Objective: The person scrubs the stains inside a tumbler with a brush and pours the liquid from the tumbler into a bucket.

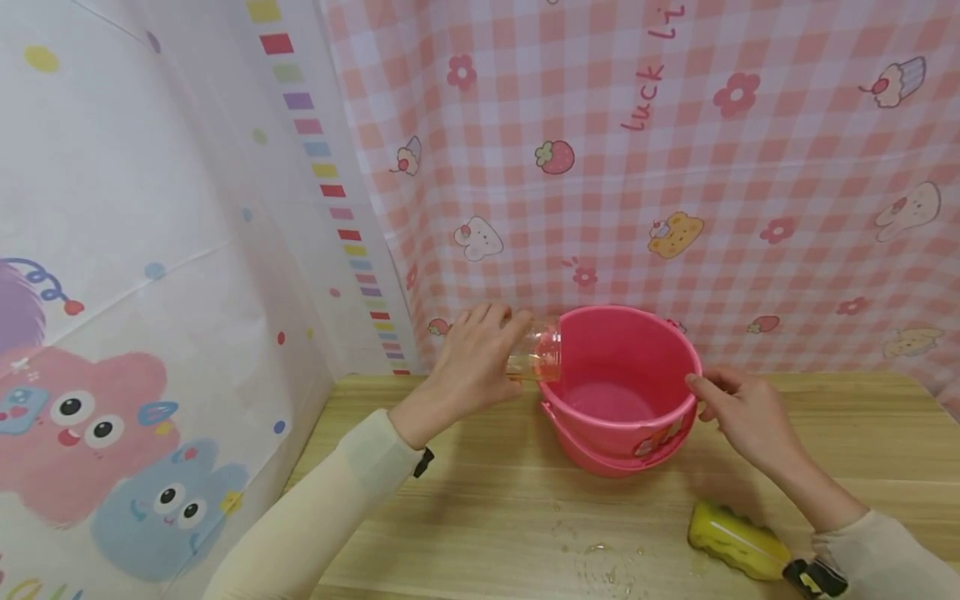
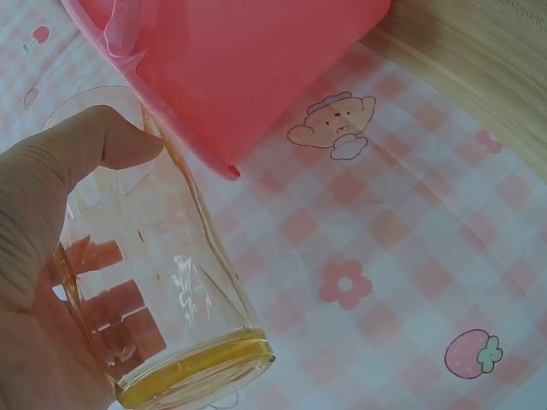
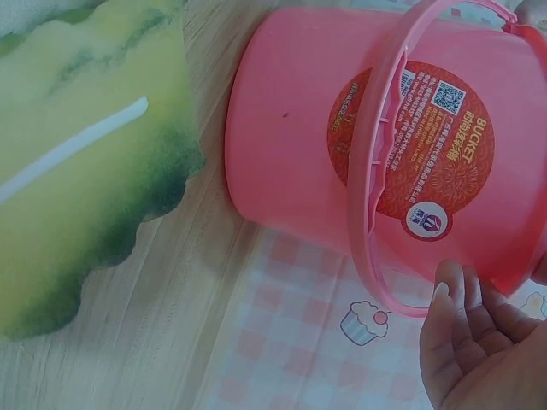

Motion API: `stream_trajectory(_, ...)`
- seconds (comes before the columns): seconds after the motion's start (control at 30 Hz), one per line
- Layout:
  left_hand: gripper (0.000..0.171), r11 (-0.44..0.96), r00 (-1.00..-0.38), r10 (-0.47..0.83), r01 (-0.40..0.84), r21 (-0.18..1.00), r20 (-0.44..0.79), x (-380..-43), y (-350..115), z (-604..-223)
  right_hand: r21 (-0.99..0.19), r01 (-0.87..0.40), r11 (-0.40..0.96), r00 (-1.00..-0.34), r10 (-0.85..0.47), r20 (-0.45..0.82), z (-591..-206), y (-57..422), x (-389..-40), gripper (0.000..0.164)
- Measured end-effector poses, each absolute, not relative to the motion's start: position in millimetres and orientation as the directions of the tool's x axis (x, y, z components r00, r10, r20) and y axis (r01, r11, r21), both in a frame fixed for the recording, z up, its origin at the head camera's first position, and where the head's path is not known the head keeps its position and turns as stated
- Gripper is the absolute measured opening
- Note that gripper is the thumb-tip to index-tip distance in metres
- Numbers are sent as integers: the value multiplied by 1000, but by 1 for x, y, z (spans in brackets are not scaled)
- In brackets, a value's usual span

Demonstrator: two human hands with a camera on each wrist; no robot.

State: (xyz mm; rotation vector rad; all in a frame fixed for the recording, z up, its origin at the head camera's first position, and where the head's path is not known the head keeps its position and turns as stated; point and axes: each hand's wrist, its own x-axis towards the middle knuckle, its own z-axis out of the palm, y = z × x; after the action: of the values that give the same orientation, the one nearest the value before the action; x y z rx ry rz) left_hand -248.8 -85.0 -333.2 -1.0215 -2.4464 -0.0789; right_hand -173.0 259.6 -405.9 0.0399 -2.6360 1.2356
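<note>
In the head view my left hand [image 1: 476, 354] grips a clear amber-tinted glass [image 1: 536, 350], tipped sideways with its mouth over the left rim of a pink bucket [image 1: 618, 425]. The left wrist view shows the thumb and fingers wrapped round the glass [image 2: 171, 256], its thick base toward the camera. At the bucket's right rim my right hand [image 1: 750, 412] pinches the edge between thumb and fingers. The bucket stands upright, its handle hanging down at the front. A red round label [image 3: 410, 145] shows on its side in the right wrist view.
A yellow-green wavy-edged sponge [image 1: 735, 537] lies on the wooden table [image 1: 465, 517] near the right forearm. Drops of water [image 1: 607, 567] wet the tabletop at the front. Behind the bucket hangs a pink checked cloth [image 1: 510, 208], with a white cartoon-printed sheet [image 1: 187, 275] on the left.
</note>
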Motion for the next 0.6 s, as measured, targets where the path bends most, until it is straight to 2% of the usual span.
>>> stream_trajectory(0.6,75,711,-595,668,689,-145,448,-248,-83,-332,-768,-139,626,-970,72,234,-406,260,-173,43)
